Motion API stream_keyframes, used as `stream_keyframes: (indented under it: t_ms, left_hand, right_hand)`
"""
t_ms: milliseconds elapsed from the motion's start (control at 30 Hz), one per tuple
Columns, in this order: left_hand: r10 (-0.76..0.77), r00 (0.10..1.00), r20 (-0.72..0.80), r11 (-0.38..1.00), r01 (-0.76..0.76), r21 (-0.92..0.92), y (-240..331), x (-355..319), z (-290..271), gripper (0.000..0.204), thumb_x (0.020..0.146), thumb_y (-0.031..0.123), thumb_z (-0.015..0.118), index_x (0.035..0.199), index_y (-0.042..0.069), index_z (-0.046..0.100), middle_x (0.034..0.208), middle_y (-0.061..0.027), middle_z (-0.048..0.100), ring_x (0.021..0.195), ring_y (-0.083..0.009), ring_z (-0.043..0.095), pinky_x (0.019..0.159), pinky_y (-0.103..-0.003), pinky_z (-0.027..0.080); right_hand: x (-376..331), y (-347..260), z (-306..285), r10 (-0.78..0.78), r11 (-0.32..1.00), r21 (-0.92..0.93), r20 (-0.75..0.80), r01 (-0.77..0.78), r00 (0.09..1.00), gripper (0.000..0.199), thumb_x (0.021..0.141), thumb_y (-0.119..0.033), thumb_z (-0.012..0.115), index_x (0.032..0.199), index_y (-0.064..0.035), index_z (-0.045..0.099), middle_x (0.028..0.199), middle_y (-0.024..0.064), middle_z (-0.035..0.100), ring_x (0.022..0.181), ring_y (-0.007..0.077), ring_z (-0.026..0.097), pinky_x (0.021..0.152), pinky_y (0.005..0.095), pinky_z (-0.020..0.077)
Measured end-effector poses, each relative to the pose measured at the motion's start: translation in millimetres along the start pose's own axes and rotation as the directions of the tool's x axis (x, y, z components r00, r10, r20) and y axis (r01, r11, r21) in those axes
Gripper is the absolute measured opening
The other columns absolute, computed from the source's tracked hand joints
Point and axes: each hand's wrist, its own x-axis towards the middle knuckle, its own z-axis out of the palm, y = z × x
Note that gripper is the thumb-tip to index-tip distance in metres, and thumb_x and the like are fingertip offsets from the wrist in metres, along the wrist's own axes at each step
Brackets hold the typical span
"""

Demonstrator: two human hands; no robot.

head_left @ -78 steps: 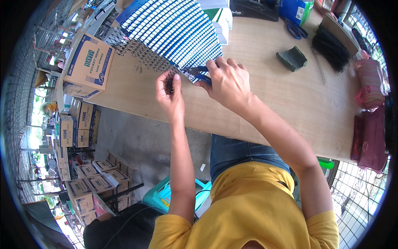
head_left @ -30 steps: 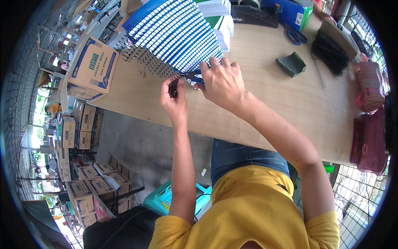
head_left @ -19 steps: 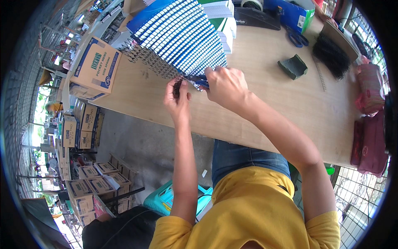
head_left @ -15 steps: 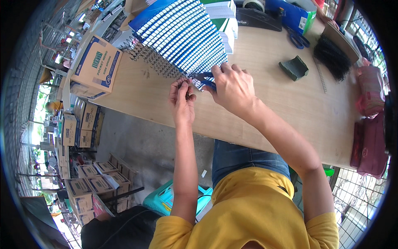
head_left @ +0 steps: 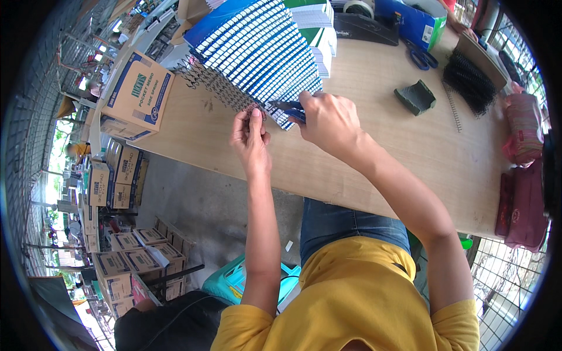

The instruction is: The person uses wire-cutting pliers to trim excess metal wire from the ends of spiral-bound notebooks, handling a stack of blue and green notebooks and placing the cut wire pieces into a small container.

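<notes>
On the wooden table (head_left: 374, 152), spiral notebooks (head_left: 257, 52); cardboard boxes (head_left: 126, 169) below.

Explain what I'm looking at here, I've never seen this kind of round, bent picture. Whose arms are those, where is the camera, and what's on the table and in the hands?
There is no machine: the camera sits on a person's head and looks down, so the picture is round and straight edges curve. The two forearms coming up from below are that person's own.

The left hand pinches the end of a black wire spiral that runs along a fanned stack of blue spiral notebooks. The right hand holds a small blue-handled tool against the same corner.

All this lies on a wooden table. Farther back are a tape dispenser, blue-handled scissors, a dark green block and a pile of loose black spirals. A cardboard box sits at the table's left end.
</notes>
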Motion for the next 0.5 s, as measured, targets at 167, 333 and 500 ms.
stream_keyframes:
  t_ms: [167,333,500]
  left_hand:
    - [0.076,0.997,0.001,0.994,-0.076,0.082,3.5,-4.2,3.4,0.015,0.095,0.015,0.067,0.105,0.005,0.064,0.083,0.0022,0.063,0.064,0.0005,0.045,0.048,-0.018,0.03]
    - [0.082,0.997,-0.013,0.985,-0.079,0.152,8.6,-3.2,6.1,0.016,0.095,0.017,0.066,0.106,0.005,0.064,0.084,0.0017,0.063,0.066,0.0,0.049,0.048,-0.018,0.033]
    - [0.09,0.996,-0.004,0.986,-0.088,0.142,4.5,-0.4,2.1,0.017,0.095,0.017,0.067,0.106,0.005,0.063,0.086,0.0008,0.064,0.066,-0.0003,0.049,0.049,-0.018,0.034]
  right_hand:
    - [-2.3,-5.2,-2.1,-0.068,0.99,-0.132,-0.163,0.046,0.984,0.038,0.08,-0.036,0.075,0.092,-0.0018,0.062,0.086,0.0144,0.066,0.08,0.0315,0.069,0.066,0.0436,0.0547]
    - [5.0,-7.6,1.7,-0.071,0.993,-0.106,-0.121,0.059,0.99,0.04,0.081,-0.037,0.074,0.092,-0.0014,0.062,0.084,0.0144,0.067,0.077,0.0316,0.069,0.065,0.0431,0.0547]
    - [8.6,-2.6,3.8,-0.048,0.998,-0.034,-0.014,0.047,0.999,0.038,0.079,-0.036,0.076,0.09,-0.0022,0.062,0.074,0.0134,0.068,0.066,0.0328,0.068,0.06,0.0422,0.0545]
